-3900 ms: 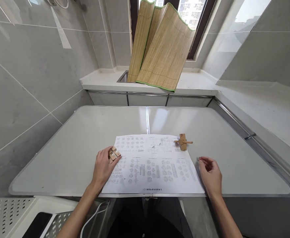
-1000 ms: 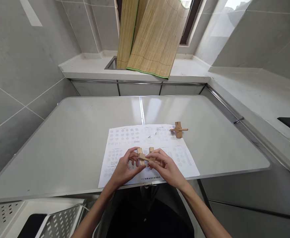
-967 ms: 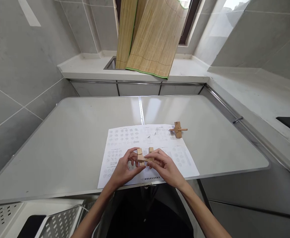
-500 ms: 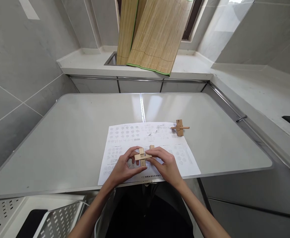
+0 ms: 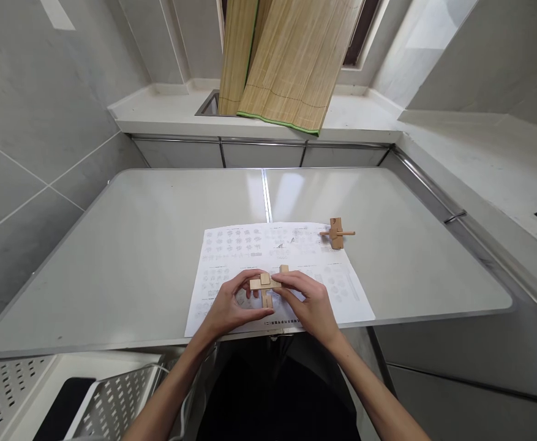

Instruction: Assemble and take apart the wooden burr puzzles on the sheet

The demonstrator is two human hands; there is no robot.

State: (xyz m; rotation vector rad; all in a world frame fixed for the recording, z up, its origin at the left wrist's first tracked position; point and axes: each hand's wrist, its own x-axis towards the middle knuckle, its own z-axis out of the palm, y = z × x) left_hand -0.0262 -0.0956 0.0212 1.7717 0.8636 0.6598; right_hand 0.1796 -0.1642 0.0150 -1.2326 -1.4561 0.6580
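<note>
We have two wood pieces crossed over the sheet (image 5: pixel 259 260), a post (image 5: pixel 267 301) running twelve to six and a bar (image 5: pixel 255 285) running towards nine and three. Our left hand (image 5: pixel 240 304), coming in from eight o'clock, grips the post end to end, fingers above and thumb below, presumably so its middle lies free for the bar. Our right hand (image 5: pixel 305 297), at four o'clock, pinches the bar's three o'clock end, which seems to let us steer it against the post; whether the notches mate, we cannot tell. A third block (image 5: pixel 284 268) shows just beyond our right fingers, at one o'clock; what supports it is hidden. The sheet spreads beneath our work on the counter (image 5: pixel 167 245), probably for easy reference. At two o'clock, a winged piece (image 5: pixel 337 233) straddles the sheet's edge, perhaps parked there for elbow room.
</note>
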